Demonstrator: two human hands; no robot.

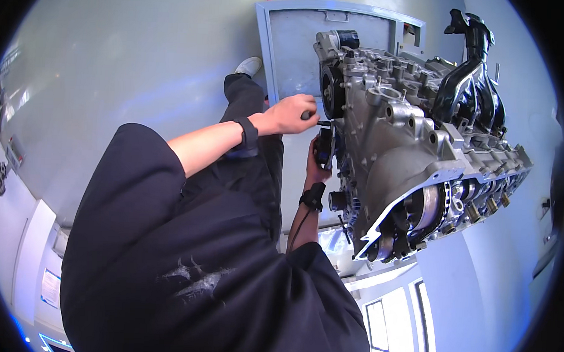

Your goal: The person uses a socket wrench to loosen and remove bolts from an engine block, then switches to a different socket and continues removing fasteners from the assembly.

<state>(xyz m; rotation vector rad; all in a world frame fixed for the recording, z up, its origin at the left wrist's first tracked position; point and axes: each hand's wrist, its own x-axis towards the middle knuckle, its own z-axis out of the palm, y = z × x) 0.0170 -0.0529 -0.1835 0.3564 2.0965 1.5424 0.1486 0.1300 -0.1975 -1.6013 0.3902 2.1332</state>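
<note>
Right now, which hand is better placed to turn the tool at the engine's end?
Left, probably. The left hand grips the tool handle, whose tip meets the engine. The right hand is occupied just below, wrapped round a black part on the engine's end.

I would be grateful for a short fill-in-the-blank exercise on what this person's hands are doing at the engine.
1. The left hand is closed around a tool handle whose tip points at the end of the ____.
2. The right hand holds a dark round part and sits ____ the left hand in the picture.
3. The wristband on the left wrist is ____ in colour.

Missing words: engine; below; black
</note>
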